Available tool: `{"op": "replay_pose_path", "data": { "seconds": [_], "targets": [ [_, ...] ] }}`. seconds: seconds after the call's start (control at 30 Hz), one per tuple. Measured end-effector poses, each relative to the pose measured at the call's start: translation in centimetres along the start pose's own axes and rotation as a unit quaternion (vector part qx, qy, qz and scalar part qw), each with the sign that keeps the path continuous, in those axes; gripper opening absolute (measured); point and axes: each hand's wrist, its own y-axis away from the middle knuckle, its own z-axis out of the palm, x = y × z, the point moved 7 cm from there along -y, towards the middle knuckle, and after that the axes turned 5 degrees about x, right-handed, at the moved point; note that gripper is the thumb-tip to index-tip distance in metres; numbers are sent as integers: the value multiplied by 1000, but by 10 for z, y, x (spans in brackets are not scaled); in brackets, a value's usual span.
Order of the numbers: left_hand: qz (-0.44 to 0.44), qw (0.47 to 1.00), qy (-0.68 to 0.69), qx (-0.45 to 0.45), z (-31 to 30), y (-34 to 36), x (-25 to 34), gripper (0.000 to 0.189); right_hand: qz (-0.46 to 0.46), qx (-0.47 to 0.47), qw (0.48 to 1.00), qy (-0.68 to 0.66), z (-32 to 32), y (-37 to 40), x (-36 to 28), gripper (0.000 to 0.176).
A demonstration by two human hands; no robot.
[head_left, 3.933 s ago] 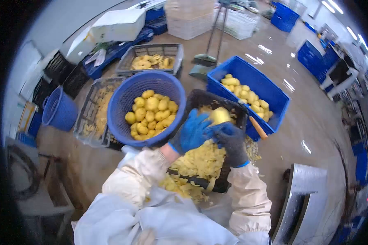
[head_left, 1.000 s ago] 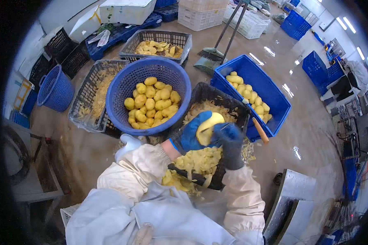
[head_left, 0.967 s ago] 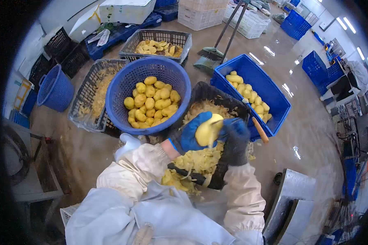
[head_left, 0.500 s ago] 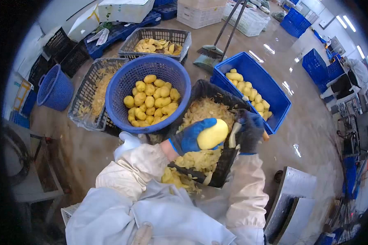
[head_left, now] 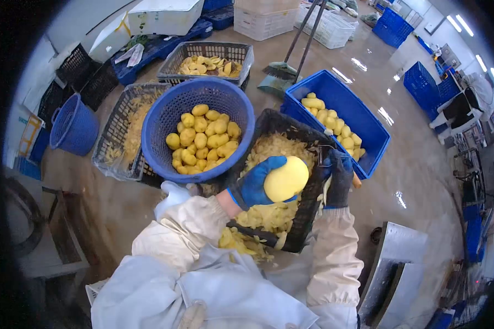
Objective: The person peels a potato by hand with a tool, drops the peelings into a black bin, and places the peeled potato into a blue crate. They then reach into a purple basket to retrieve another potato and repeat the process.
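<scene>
My left hand [head_left: 256, 183], in a blue glove, is closed round a large peeled potato [head_left: 286, 180]. My right hand [head_left: 339, 178], in a dark glove, is closed on a peeler [head_left: 357, 181]; its wooden handle end sticks out at the right and most of the tool is hidden. A thin strip of peel [head_left: 326, 191] hangs beside this hand, apart from the potato. Below both hands is a black crate [head_left: 296, 233] heaped with peelings [head_left: 266, 215]. A blue round basket [head_left: 200, 86] of whole potatoes [head_left: 202, 140] stands left of it.
A blue rectangular bin [head_left: 368, 129] with peeled potatoes [head_left: 340, 127] is at the right. Crates of scraps [head_left: 127, 131] and slices [head_left: 209, 64] stand behind. A broom and dustpan [head_left: 277, 82] lean beyond, and metal plates [head_left: 392, 263] are at lower right. Another person [head_left: 466, 101] is far right.
The potato has turned in my left hand, showing a rounder side. My right hand has shifted slightly, and the wide peel strip near it now looks narrow.
</scene>
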Motion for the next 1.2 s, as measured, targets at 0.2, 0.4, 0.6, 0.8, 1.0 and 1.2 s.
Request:
{"op": "replay_pose_path", "data": {
  "seconds": [0.2, 0.4, 0.6, 0.8, 1.0, 1.2],
  "targets": [
    [43, 999, 12, -31, -15, -6, 28, 43, -8, -152, 971, 184, 46, 59, 24, 12],
    [18, 997, -58, 42, -13, -4, 4, 41, -23, -32, 996, 77, -27, -20, 32, 12],
    [59, 997, 10, -50, -12, -9, 33, 40, -9, -177, 965, 192, 61, 75, 23, 12],
    [14, 995, -95, -3, -4, 4, -1, 48, -268, -64, 921, 277, 2, 5, 7, 14],
    [54, 997, 62, 2, -19, -8, 25, 45, 8, -118, 990, 82, 35, 49, 14, 9],
    [62, 989, 76, 108, -17, -3, 10, 50, -28, -110, 983, 144, 39, 42, 10, 13]
  ]
}}
